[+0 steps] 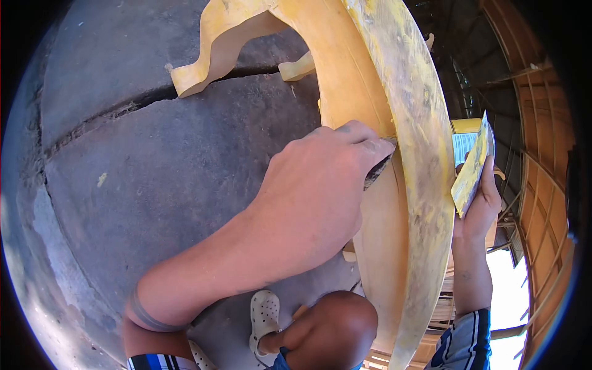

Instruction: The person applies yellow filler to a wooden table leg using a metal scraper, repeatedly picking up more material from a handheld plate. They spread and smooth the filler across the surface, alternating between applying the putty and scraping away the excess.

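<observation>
My left hand (324,185) reaches across from the lower left, fingers closed on a small dark flat piece (378,172) mostly hidden under them. It presses against the inner side of a yellowish wooden furniture piece (351,80), beside a raised curved edge (419,135) smeared with yellow and grey filler. Beyond that edge, on the right, my right hand (481,206) grips a thin flat plate (472,176) coated with yellow filler. Just behind the plate shows a light-blue surface with fine lines (464,148); what it belongs to cannot be made out.
Curved wooden legs (192,77) of the piece extend over the cracked grey concrete floor (179,172). My bent knee (345,327) and a pale clog (264,314) are below. Orange-brown slatted walling (542,142) lines the right side.
</observation>
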Available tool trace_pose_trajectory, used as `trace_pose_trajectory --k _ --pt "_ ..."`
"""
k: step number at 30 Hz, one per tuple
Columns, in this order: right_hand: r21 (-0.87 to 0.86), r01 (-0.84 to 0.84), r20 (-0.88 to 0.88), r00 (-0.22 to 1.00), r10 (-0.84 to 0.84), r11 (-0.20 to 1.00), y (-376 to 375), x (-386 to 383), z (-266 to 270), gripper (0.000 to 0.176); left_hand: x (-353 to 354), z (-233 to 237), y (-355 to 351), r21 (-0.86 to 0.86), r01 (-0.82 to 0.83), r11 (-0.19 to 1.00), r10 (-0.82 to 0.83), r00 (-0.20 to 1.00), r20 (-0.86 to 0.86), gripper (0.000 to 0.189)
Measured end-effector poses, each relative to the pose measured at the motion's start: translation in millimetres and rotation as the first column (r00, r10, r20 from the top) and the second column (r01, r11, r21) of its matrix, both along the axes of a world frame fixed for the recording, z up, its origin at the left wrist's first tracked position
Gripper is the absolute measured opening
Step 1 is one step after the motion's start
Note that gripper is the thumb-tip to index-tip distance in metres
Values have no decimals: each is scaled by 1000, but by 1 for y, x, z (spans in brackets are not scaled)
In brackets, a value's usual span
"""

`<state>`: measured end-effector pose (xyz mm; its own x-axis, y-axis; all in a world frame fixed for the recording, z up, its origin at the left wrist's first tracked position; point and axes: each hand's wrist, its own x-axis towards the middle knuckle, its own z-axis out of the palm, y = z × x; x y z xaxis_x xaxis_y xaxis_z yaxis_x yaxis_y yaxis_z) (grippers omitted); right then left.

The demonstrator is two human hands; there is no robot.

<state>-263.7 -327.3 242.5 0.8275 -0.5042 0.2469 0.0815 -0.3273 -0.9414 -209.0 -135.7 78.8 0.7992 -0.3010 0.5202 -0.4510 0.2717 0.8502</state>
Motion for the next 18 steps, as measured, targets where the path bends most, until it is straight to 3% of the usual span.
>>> trace_pose_trajectory --k 3,6,8,9,10,11,14,18 --pt "7 -50 -21 999 50 999 -15 -3 4 38 -29 4 -2 57 248 967 -245 968 -61 54" --pt "19 -82 -44 996 83 996 -22 -3 2 39 -34 -24 0 -17 405 914 -406 912 -63 56" --pt "22 -100 -34 994 100 995 -23 -2 3 39 -13 -44 26 -175 337 925 -360 924 -127 62" --pt "28 -111 -34 993 112 993 -24 -2 3 39 2 -54 39 -210 297 932 -349 892 -287 63" --pt "36 -122 -38 992 123 992 -25 -1 3 38 16 -71 36 -420 200 885 -371 848 -379 61" --pt "42 -131 -46 990 133 991 -24 -1 3 38 28 -80 35 -481 97 871 -336 833 -440 58" --pt "29 -115 -62 991 116 993 -22 -2 4 38 54 -102 11 -672 43 739 -470 747 -470 58" --pt "89 -102 -47 993 107 991 -24 1 4 38 69 -108 -7 -728 37 685 -473 782 -405 59"
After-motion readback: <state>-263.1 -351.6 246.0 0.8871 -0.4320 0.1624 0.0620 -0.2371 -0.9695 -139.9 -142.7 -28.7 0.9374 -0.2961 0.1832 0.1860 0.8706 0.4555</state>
